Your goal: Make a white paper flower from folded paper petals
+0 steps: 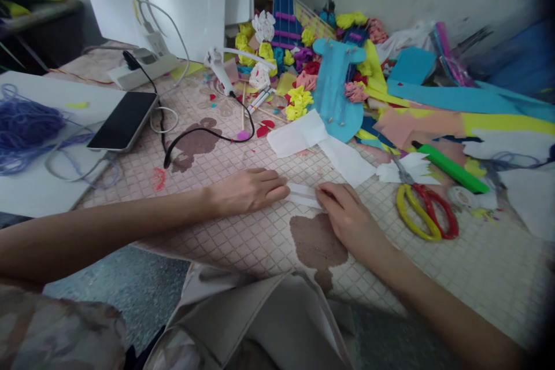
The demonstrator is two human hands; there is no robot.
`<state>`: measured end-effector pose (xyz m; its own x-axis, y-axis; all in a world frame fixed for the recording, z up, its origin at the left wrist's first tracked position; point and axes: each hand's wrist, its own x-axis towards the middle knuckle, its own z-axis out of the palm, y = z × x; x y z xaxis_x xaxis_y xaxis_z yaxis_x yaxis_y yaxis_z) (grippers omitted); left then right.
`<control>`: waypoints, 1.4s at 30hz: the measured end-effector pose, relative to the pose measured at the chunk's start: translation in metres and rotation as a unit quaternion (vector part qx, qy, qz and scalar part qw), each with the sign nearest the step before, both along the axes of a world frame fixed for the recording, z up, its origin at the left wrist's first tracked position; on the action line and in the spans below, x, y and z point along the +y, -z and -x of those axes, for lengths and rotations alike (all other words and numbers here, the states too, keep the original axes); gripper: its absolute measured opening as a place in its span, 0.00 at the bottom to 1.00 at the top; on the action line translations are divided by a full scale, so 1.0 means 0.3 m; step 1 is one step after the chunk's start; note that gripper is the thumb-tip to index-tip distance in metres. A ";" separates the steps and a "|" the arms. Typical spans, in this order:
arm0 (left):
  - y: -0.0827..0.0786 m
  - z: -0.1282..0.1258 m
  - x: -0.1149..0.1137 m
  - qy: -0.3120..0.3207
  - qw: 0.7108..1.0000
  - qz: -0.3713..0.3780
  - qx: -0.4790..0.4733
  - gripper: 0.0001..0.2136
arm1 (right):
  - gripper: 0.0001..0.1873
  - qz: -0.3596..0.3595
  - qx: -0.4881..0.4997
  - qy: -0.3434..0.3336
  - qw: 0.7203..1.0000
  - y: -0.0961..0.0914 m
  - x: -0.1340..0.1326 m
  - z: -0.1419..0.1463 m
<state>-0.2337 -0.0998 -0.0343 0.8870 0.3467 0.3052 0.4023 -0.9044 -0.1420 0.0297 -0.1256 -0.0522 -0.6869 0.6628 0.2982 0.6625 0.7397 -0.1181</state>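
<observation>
A small folded strip of white paper [302, 193] lies on the pink checked tablecloth [260, 237] between my two hands. My left hand [247, 189] rests flat on the cloth, its fingers together and pressing the strip's left end. My right hand [347, 214] lies on the strip's right end, fingers bent and pressing down on it. Both hands touch the same strip.
Scissors with a yellow and a red handle [422, 208] lie right of my right hand, beside a green marker [453, 169]. White paper pieces [303, 133], a blue foam cut-out [336, 89], paper flowers, a glue gun [219, 69], a phone [125, 120] and purple yarn [26, 127] crowd the back.
</observation>
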 end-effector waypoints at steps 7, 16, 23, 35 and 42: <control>-0.017 -0.002 0.009 0.005 0.997 0.062 0.038 0.11 | 0.18 -0.010 0.001 -0.003 1.000 0.006 0.004 -0.002; 0.002 0.024 -0.015 -0.093 0.952 0.251 -0.148 0.12 | 0.20 0.010 0.017 -0.006 1.000 -0.009 0.006 0.002; 0.013 -0.035 -0.028 -0.092 0.963 0.193 -0.165 0.09 | 0.22 0.063 0.069 0.001 0.996 -0.026 0.004 -0.001; 0.033 -0.042 -0.026 -0.133 0.950 0.203 -0.195 0.08 | 0.15 0.026 0.138 0.046 0.989 -0.006 0.023 0.026; 0.036 -0.030 -0.031 -0.095 0.971 0.147 -0.160 0.08 | 0.11 -0.021 0.053 -0.069 0.996 -0.022 0.012 0.019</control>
